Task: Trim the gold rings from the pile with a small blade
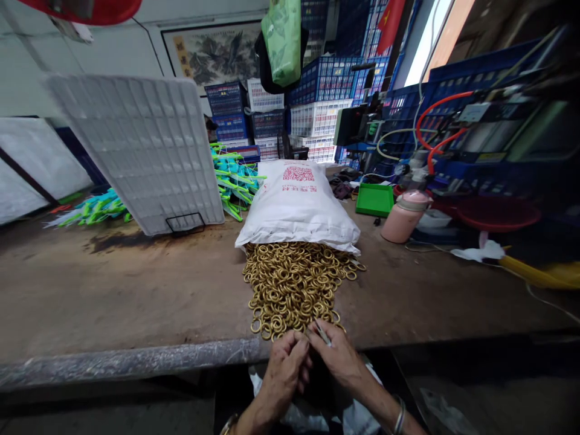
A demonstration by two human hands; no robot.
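Observation:
My left hand (289, 360) is closed in a pinch at the table's front edge, its fingertips almost meeting those of my right hand. What it pinches is too small and covered to make out. My right hand (338, 356) is closed around a thin metal tool (322, 332) like a small blade, which points up and to the left. Just beyond both hands lies a heap of brass-coloured rings (290, 290), spilling from the mouth of a white woven sack (299, 205) with red print. A few rings lie loose along the heap's sides.
A white ribbed panel (140, 151) stands upright on the wooden table (136, 302), with green and turquoise plastic pieces (233, 178) behind it. To the right are a green tray (374, 199), a pink bottle (405, 217) and a machine with red hoses (426, 133). Stacked crates (317, 118) fill the back.

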